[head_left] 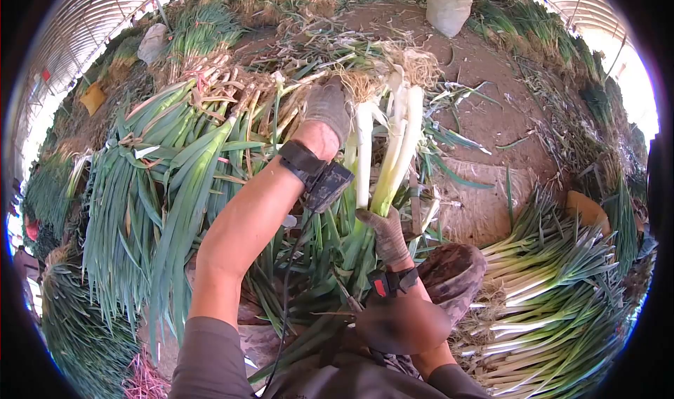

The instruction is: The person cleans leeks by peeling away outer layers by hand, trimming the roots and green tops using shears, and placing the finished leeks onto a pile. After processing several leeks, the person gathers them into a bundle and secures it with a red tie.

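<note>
Long green onions (397,149) with thick white stalks and shaggy roots stand upright in front of me, roots pointing away. My right hand (386,236), in a dirty knit glove, is closed around them where white turns to green. Beside the leftmost white stalk, near its roots, is my gloved left hand (328,109). Its back faces me and its fingers are hidden, so what it grips cannot be made out. A heap of untrimmed onions (186,153) with brown roots and long green leaves lies to the left of that hand.
Cleaned onions (540,286) are stacked at the right, white ends toward me. A narrow blade-like tool (415,202) stands right of the held stalks. Peeled scraps (309,58) litter the dirt floor ahead. A white sack (449,10) stands farther back. A cable (286,293) hangs near my left arm.
</note>
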A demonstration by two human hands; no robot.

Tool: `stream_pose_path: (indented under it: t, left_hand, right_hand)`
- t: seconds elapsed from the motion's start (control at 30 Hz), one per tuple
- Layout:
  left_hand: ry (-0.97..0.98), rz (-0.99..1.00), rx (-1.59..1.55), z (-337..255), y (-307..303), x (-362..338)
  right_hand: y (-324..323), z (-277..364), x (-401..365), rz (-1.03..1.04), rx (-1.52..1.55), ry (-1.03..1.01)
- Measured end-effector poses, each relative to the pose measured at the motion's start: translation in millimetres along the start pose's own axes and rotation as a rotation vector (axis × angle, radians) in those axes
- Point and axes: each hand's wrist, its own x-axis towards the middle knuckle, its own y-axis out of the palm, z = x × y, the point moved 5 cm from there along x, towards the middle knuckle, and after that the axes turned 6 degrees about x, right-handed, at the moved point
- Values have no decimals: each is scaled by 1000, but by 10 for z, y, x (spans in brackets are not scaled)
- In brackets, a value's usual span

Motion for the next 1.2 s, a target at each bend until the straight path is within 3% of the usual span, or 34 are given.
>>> stream_pose_path:
  t: [0.07, 0.13, 0.27, 0.33, 0.4, 0.43, 0.47, 0.53, 0.57, 0.6, 0.67, 0.83, 1.1, 1.2]
  left_hand:
    - [-383, -238, 66, -443, 223, -82]
    - [-110, -113, 244, -99, -119, 368]
    - [-77, -344, 323, -765, -464, 881]
    - [-23, -364, 299, -1306, -716, 1251]
    - [-82, -196, 413, -1644, -691, 1469]
    - [-42, -89, 817, -2059, -178, 1055]
    - [-95, 165, 986, -1764, -169, 1120]
    - [-54, 470, 1396, -1093, 8, 799]
    - [-274, 619, 1295, -825, 135, 514]
    - [-204, 680, 1091, -660, 294, 215]
    - [-318, 738, 916, -538, 689, -234]
    - [-286, 537, 473, -90, 934, -581]
    - [-119, 243, 439, -187, 1009, -362]
    - [-276, 136, 235, -327, 896, -5]
  right_hand:
    - [-84, 41, -40, -18, -29, -11]
    - [-183, 167, -144, -46, -59, -34]
    - [-361, 329, -395, 6, -162, -127]
    - [-476, 357, -569, -37, -213, 34]
    - [-679, 195, -631, -119, -99, 47]
    - [-670, 240, -619, -139, -36, 34]
    - [-646, 299, -590, -113, 28, 35]
    - [-745, 256, -549, -73, 4, 57]
    - [-807, 239, -501, -54, -20, 65]
    - [-837, 197, -476, -22, -1, 18]
    - [-811, 166, -520, 11, 6, 73]
    - [-708, 184, -552, 36, -76, 56]
    - [-511, 264, -541, 12, -120, 77]
    - [-431, 220, -528, 53, -206, 67]
